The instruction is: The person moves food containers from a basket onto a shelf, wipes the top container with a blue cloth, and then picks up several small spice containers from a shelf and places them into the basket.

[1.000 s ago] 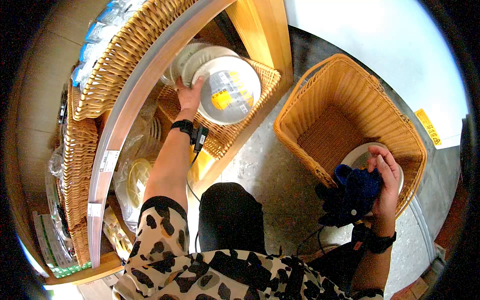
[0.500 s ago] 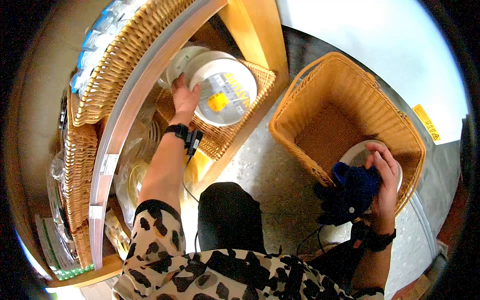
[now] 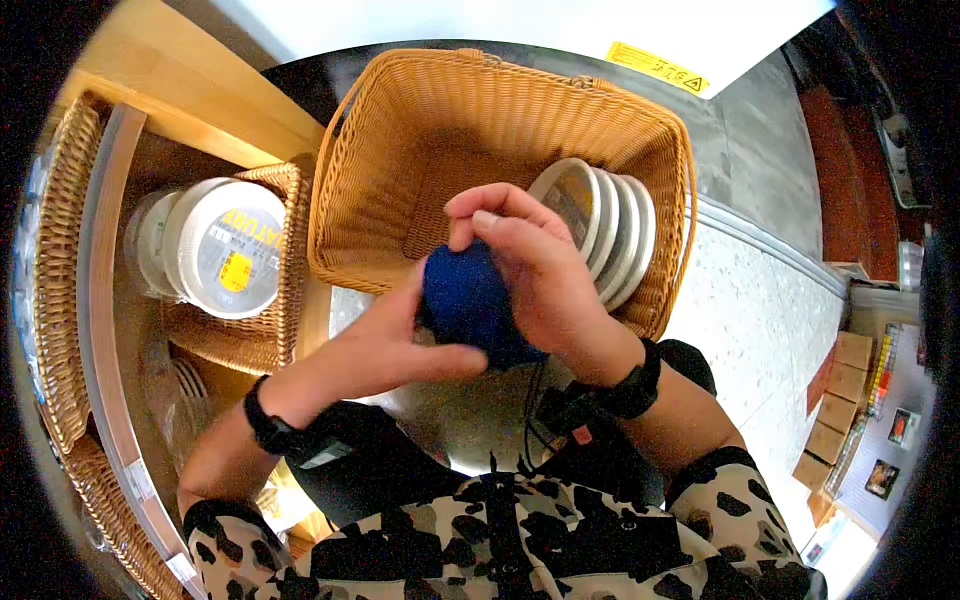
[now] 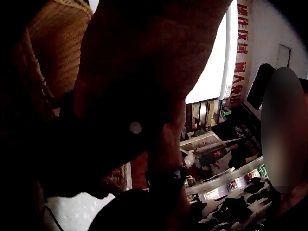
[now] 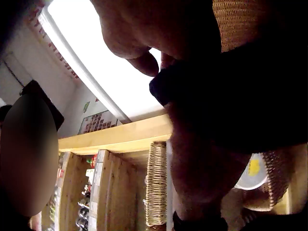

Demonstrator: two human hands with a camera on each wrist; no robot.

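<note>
A dark blue, fuzzy plush-like item (image 3: 470, 300) is between both hands in the head view, above the near rim of the wicker basket (image 3: 420, 275). My left hand (image 3: 385, 340) grips it from the left, thumb along its lower side and the other fingers hidden behind it. The right hand (image 3: 545, 265) holds it from the right with fingers bent over its top. Several white round containers (image 3: 625, 240) stand on edge in a row in the basket's right end. In the right wrist view, the blue item (image 5: 166, 84) shows as a dark shape.
On the left, a smaller wicker tray (image 3: 275, 330) on a wooden shelf (image 3: 95, 280) holds white round packs (image 3: 235, 250) with yellow labels. A white cabinet-like surface (image 3: 500, 25) stands behind the basket. Cardboard boxes (image 3: 840, 390) sit at the far right.
My left hand has left the packs on the shelf and moved right to the blue item. The right hand has raised that item from the basket's right corner. The view has turned right.
</note>
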